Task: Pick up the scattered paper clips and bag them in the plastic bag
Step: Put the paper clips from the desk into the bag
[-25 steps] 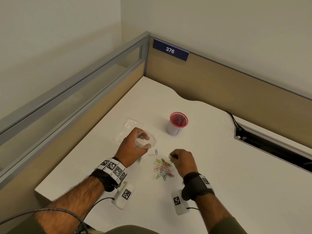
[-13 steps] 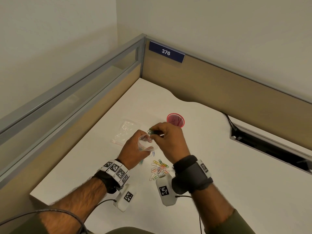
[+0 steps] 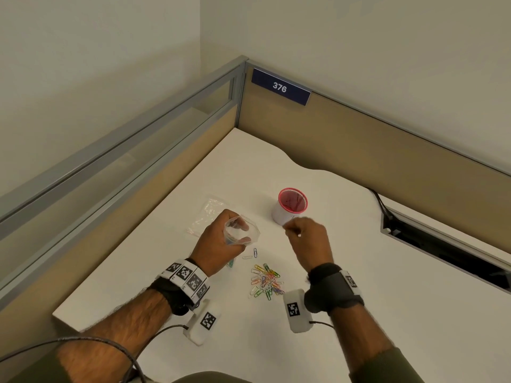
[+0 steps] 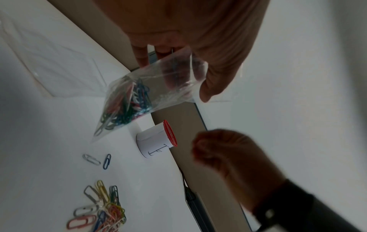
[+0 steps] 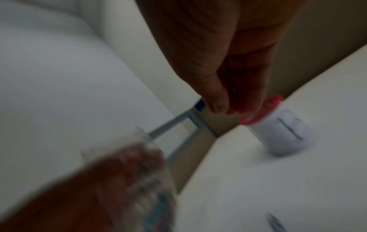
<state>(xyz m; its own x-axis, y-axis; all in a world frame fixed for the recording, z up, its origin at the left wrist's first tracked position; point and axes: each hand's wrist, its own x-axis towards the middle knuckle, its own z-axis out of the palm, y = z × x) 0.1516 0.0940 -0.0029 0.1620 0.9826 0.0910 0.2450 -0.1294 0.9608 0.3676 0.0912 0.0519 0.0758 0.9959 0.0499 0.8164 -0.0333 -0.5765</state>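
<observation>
My left hand (image 3: 233,226) grips a small clear plastic bag (image 3: 253,231) by its mouth and holds it up over the white desk (image 3: 359,286). Several coloured paper clips sit in the bag's bottom (image 4: 127,103). My right hand (image 3: 293,230) hovers to the right of the bag, in front of the cup, fingers curled with the thumb against them (image 5: 218,106); no clip shows in it. A pile of coloured paper clips (image 3: 265,283) lies on the desk between my wrists. A blue clip (image 3: 255,252) and a white clip (image 3: 247,257) lie apart, just below the bag.
A white cup with a red rim (image 3: 291,207) stands behind my right hand. A second clear bag (image 3: 207,214) lies flat, left of the held one. Partition walls (image 3: 359,150) close the desk's back and left; a cable slot (image 3: 442,244) opens at the right.
My right hand picked a clip from the pile and carried it to the bag's mouth. It has since swung right, away from the bag. My left hand kept holding the bag up.
</observation>
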